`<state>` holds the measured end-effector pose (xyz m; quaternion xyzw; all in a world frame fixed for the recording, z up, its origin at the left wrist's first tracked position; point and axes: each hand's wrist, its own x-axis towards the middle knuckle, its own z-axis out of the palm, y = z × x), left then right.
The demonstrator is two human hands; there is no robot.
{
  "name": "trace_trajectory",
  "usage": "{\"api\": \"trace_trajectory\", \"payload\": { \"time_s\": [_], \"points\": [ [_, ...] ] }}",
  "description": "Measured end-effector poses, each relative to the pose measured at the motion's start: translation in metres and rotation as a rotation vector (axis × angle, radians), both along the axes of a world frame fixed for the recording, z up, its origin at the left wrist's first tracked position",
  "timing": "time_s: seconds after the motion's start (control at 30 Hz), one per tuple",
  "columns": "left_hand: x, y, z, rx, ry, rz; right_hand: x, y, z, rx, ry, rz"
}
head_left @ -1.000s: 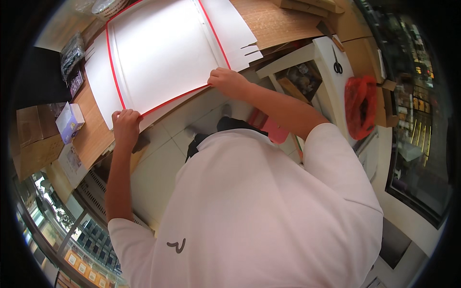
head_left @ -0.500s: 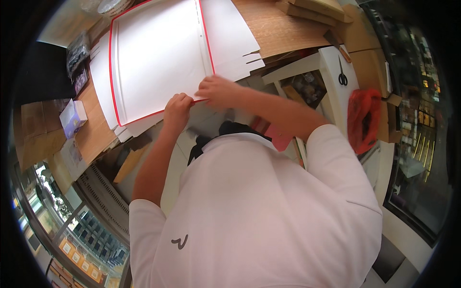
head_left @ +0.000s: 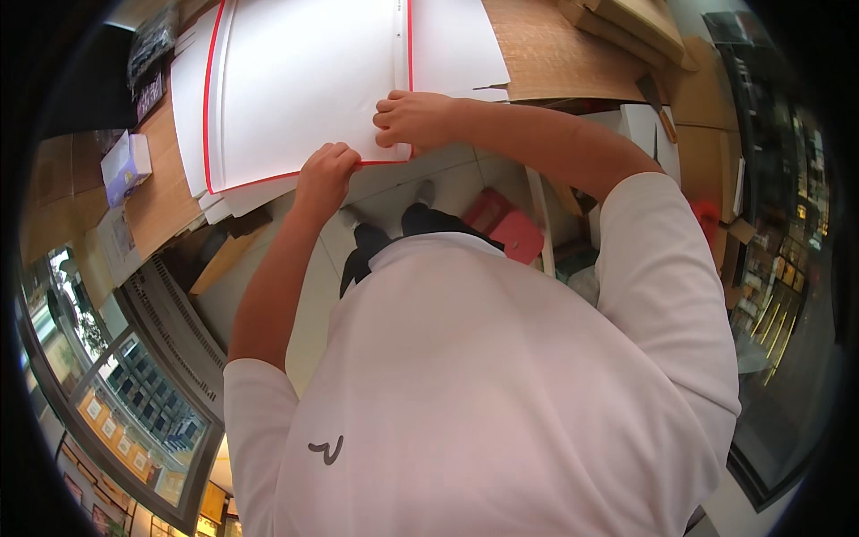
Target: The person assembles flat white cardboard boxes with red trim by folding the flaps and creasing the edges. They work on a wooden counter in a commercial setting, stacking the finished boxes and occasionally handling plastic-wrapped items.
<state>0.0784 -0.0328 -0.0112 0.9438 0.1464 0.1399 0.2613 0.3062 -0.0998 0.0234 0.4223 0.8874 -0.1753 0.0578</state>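
Currently both hands pinch the near edge of the red-bordered white sheet (head_left: 304,89) lying flat on the wooden table (head_left: 555,54). Left hand (head_left: 324,174) is curled shut on that edge; right hand (head_left: 413,119) grips the near right corner, fingers folded. Small box (head_left: 125,166) sits at the table's left edge.

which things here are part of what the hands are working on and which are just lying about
In hand: white sheet with red border, gripped at its near edge by left hand and right hand.

Lying about: small box, brown cardboard, red bag.
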Motion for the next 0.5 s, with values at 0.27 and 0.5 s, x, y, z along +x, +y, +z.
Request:
{"api": "trace_trajectory", "payload": {
  "time_s": [0.27, 0.5],
  "points": [
    [0.000, 0.000, 0.000, -0.035, -0.015, 0.029, 0.019, -0.019, 0.004, 0.175, 0.150, 0.012],
    [0.000, -0.006, 0.002, -0.003, -0.031, 0.064, -0.010, -0.047, -0.034, 0.285, 0.066, -0.172]
  ]
}}
